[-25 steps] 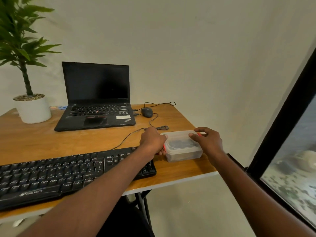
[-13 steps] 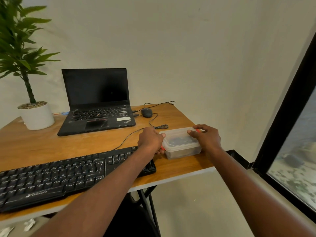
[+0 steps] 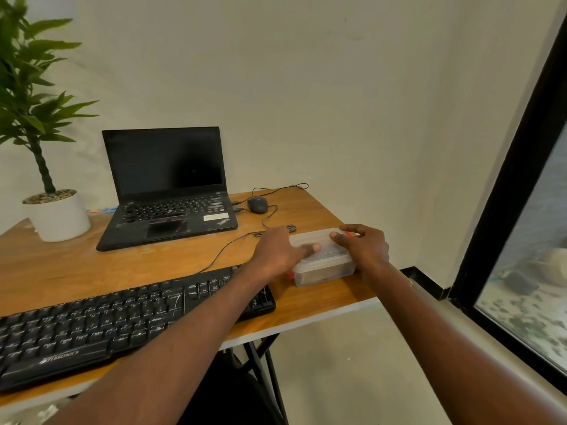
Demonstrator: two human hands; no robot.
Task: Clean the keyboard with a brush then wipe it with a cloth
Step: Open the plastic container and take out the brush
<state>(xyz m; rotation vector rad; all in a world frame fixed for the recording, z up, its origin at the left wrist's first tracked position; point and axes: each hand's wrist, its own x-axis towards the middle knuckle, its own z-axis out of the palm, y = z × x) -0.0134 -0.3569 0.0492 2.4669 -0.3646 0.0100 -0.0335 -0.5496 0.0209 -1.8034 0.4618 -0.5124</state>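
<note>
Black keyboard (image 3: 122,326) lies flat along the wooden desk's (image 3: 92,271) near edge.

A black keyboard (image 3: 122,326) and black laptop (image 3: 168,191) (red trackpoint and trim) sit on the honey-brown wood-grain table (image 3: 92,271), beside a translucent box (image 3: 322,259) with red clips, a white pot (image 3: 58,216) and green plant (image 3: 27,87).

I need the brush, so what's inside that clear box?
Through the box wall only a dark mass shows; whether it is brush or cloth is unclear. Both hands, left and right, cover part of the lid.
</note>
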